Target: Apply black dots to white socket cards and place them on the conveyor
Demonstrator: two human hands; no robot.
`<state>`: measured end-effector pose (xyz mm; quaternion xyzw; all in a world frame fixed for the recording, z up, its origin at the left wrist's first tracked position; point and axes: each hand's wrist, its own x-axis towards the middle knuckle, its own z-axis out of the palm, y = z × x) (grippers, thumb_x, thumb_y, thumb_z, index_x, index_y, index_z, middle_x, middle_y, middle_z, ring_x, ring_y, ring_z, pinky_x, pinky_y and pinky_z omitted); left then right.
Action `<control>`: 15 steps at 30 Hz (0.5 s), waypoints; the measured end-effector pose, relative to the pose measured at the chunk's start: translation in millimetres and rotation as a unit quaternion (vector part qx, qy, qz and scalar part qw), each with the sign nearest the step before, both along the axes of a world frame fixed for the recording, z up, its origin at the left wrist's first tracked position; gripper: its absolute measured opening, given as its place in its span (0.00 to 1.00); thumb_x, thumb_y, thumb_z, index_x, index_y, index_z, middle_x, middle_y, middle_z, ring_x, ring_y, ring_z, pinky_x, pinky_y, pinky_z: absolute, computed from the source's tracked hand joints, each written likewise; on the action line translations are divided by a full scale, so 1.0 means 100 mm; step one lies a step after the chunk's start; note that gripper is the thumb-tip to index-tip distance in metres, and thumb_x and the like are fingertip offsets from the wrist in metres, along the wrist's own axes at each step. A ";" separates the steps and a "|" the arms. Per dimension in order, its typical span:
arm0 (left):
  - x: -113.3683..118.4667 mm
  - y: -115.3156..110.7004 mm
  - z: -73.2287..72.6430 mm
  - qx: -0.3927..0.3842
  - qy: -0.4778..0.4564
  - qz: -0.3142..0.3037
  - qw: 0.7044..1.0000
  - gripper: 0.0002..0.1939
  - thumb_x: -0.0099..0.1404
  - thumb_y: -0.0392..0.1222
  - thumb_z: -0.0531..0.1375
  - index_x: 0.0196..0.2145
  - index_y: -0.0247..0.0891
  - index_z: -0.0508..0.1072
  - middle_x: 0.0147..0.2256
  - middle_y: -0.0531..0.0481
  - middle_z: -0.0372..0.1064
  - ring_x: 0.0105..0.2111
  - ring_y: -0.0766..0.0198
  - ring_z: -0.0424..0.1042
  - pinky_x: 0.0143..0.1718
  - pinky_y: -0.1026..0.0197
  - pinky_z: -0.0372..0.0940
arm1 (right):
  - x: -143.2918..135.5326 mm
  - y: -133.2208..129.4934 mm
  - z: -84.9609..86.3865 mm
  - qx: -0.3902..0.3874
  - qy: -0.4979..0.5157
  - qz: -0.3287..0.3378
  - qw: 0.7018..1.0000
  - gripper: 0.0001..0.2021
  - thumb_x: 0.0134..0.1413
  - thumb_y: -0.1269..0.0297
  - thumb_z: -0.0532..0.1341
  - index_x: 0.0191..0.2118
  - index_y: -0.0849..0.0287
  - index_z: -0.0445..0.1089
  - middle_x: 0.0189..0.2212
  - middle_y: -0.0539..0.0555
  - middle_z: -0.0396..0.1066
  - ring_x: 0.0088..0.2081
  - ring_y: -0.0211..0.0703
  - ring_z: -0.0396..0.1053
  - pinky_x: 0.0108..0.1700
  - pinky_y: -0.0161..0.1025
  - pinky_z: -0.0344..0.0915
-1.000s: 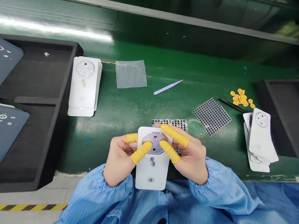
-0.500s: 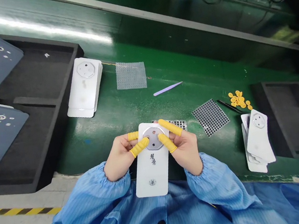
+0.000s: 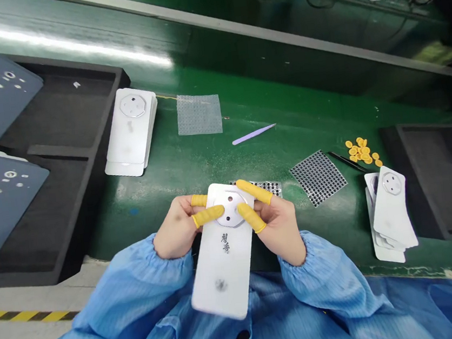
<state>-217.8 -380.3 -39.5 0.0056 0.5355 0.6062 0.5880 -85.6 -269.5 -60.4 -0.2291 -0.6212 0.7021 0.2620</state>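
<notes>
Between both hands I hold a white phone back cover [image 3: 223,268], tilted, its octagonal camera plate at the top and dark lettering below. My left hand [image 3: 179,226], in yellow finger cots, grips the left edge with its thumb on the camera plate. From the right, my right hand [image 3: 276,223] pinches the cover, thumb on the plate and a forefinger along the top edge. The fingers beneath are hidden. Just behind the cover lies a sheet of small black dots [image 3: 269,187], partly covered by my right hand.
Lilac tweezers [image 3: 253,134], a clear dotted sheet [image 3: 198,115], a second black-dot sheet [image 3: 319,178], black tweezers [image 3: 347,161] and yellow finger cots [image 3: 360,151] lie on the green bench. White covers are stacked left [image 3: 130,131] and right [image 3: 392,210]. Black trays stand left [image 3: 73,230] and right [image 3: 419,185].
The cover has tilted, its lower end swinging left and toward me. My left hand has shifted slightly left and up; both hands keep hold. The camera view has shifted slightly.
</notes>
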 end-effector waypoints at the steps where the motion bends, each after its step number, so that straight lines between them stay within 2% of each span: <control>1: -0.04 0.03 0.05 -0.004 -0.040 -0.017 0.999 0.09 0.45 0.38 0.72 0.25 0.31 0.79 0.23 0.44 0.78 0.20 0.61 0.75 0.22 0.65 0.70 | -0.01 0.03 0.04 0.017 -0.006 -0.007 1.000 0.16 0.51 0.62 0.66 0.47 0.55 0.74 0.44 0.55 0.76 0.40 0.45 0.78 0.40 0.40 0.78; 4: -0.13 0.11 0.23 -0.005 -0.143 -0.055 0.988 0.09 0.52 0.41 0.68 0.25 0.30 0.79 0.21 0.45 0.77 0.18 0.63 0.73 0.20 0.66 0.68 | -0.01 0.12 0.19 0.087 -0.022 -0.045 0.995 0.09 0.53 0.57 0.65 0.37 0.54 0.77 0.36 0.51 0.79 0.37 0.43 0.78 0.39 0.39 0.78; 8: -0.14 0.19 0.40 -0.013 -0.247 -0.099 0.964 0.17 0.63 0.46 0.59 0.36 0.28 0.79 0.25 0.45 0.78 0.18 0.66 0.72 0.18 0.69 0.64 | 0.03 0.17 0.38 0.145 -0.017 -0.092 0.985 0.10 0.56 0.55 0.62 0.32 0.54 0.78 0.29 0.50 0.79 0.28 0.40 0.77 0.29 0.36 0.77; 11: -0.10 0.23 0.42 -0.037 -0.279 -0.126 0.951 0.16 0.59 0.49 0.62 0.34 0.31 0.80 0.24 0.46 0.78 0.17 0.64 0.73 0.16 0.68 0.64 | 0.09 0.16 0.45 0.171 -0.003 -0.128 0.977 0.09 0.54 0.55 0.64 0.31 0.53 0.78 0.26 0.49 0.78 0.25 0.39 0.75 0.25 0.35 0.75; 15: -0.05 0.25 0.40 -0.063 -0.263 -0.150 0.951 0.16 0.55 0.50 0.65 0.35 0.35 0.80 0.25 0.46 0.78 0.22 0.56 0.77 0.19 0.63 0.68 | 0.16 0.13 0.47 0.186 0.017 -0.161 0.969 0.07 0.53 0.56 0.65 0.31 0.51 0.78 0.24 0.49 0.77 0.22 0.39 0.74 0.21 0.35 0.74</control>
